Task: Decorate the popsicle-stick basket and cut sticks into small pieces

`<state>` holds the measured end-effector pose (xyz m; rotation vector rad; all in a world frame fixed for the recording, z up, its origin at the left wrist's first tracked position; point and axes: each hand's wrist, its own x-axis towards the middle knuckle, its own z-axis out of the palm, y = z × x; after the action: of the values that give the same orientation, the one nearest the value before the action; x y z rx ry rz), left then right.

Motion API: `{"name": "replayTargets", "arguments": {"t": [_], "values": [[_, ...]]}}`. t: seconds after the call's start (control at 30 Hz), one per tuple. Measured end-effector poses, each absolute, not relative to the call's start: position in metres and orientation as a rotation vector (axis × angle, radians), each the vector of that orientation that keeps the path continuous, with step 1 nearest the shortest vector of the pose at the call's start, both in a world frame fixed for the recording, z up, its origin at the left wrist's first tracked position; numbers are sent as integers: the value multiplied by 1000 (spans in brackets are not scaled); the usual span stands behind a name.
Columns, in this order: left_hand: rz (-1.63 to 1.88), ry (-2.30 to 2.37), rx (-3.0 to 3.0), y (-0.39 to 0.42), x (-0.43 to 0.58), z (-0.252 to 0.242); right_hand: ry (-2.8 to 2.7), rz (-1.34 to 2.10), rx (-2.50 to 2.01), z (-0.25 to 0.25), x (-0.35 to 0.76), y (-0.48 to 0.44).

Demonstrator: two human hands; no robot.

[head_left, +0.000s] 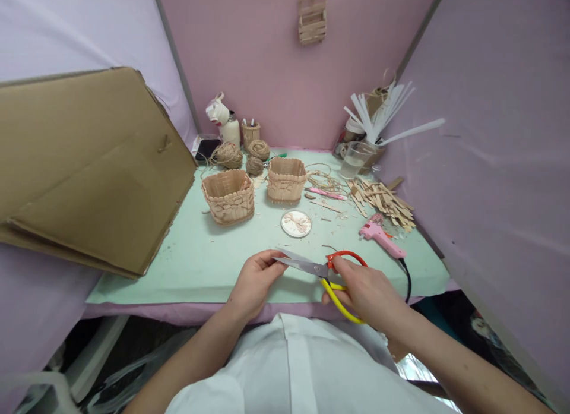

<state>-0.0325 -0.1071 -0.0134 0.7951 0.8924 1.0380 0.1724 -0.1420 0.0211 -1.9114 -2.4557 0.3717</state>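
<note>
My right hand (367, 289) grips a pair of scissors (307, 264) by its red and yellow handles. The blades are parted and point left, toward my left hand (256, 283). Thumb and fingers of that hand are pinched together at the blade tips; whatever sits between them is too small to make out. Just beyond the blades lies a round white dish (296, 223) with small pale pieces in it. Two small woven-look wooden baskets, a left one (228, 203) and a right one (286, 185), stand behind, upright.
A pink glue gun (383, 239) with a black cord lies at right, near a pile of wooden sticks (387, 203). Behind stand a plastic cup (354, 160) and white glue sticks (378, 117). Twine balls (229, 155) sit at the back left. Large cardboard (93, 176) leans over the left side.
</note>
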Motion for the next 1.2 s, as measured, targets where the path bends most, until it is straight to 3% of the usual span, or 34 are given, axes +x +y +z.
{"name": "replayTargets", "arguments": {"t": [0.23, 0.4, 0.67, 0.97, 1.2], "values": [[1019, 931, 711, -105, -33, -14, -2008, 913, -1712, 16, 173, -132], [941, 781, 546, -102, -28, -13, -1667, 1035, -1454, 20, 160, -113], [714, 566, 262, -99, -22, -17, -1577, 1177, -1114, 23, 135, -103], [1024, 952, 1128, -108, -16, -6, -1399, 1117, -1228, 21, 134, -98], [1005, 992, 1137, -106, -16, -5, -1191, 1284, -1267, 14, 139, -95]]}}
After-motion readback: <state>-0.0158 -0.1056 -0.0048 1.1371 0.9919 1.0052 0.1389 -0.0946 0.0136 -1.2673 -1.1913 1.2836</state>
